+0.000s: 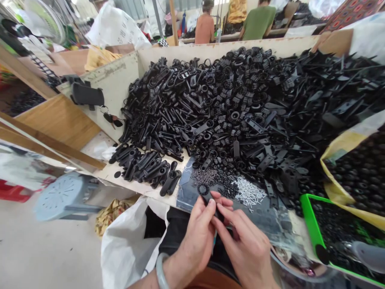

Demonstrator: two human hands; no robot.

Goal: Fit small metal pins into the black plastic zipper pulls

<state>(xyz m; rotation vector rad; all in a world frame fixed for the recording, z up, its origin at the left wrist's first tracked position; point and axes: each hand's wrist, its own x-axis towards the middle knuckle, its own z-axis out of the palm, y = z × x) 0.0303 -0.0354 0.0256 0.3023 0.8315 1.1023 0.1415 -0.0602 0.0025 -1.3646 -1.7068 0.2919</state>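
Note:
My left hand (pixel 197 237) and my right hand (pixel 245 241) meet at the table's near edge, fingers pinched together on one black plastic part (pixel 206 191) with a ring at its end. The part sticks up just past my fingertips. Right beyond them lie a small heap of silver pins (pixel 248 190) and dark screws (pixel 207 175) on a grey sheet. A huge pile of black plastic parts (pixel 240 108) fills the table behind. A row of assembled black pieces (pixel 144 164) lies to the left of my hands.
A green tray (pixel 313 228) of small black pieces and a yellow bag (pixel 339 148) of black pieces sit at the right. A white sack (pixel 126 245) hangs below the table edge. A grey stool (pixel 63 196) stands on the floor at left. Two people sit at the far back.

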